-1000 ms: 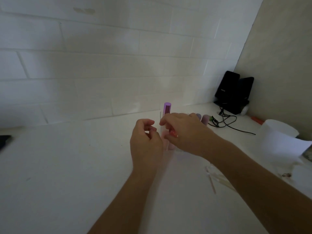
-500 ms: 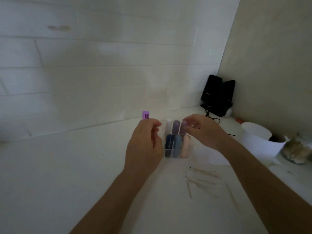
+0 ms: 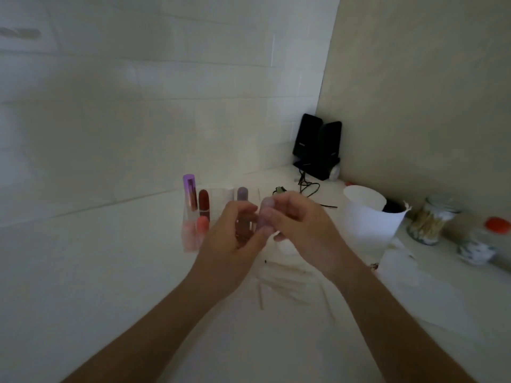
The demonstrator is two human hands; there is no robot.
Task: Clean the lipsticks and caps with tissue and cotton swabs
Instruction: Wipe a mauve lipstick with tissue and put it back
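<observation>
A pale lilac lipstick (image 3: 265, 215) is upright between my two hands, just in front of the clear organizer (image 3: 190, 239). My right hand (image 3: 302, 230) grips it from the right, fingers curled round it. My left hand (image 3: 231, 241) pinches its lower end with curled thumb and fingers. The organizer holds a tall purple lipstick (image 3: 190, 192), a dark red one (image 3: 204, 200), a coral one (image 3: 202, 224) and another lilac one (image 3: 242, 194). Several cotton swabs (image 3: 289, 275) lie on the white table below my hands. White tissue (image 3: 402, 262) lies to the right.
A white paper cup (image 3: 369, 217) stands right of my hands, with a glass jar of cotton swabs (image 3: 431, 221) and a small red-lidded jar (image 3: 482, 244) beyond it. Black speakers (image 3: 318, 146) with a cable sit in the corner. The tiled wall is close behind.
The view swung, showing more of the table's right side. My right hand lifted a lilac lipstick from the organizer, and my left hand came across to meet it.
</observation>
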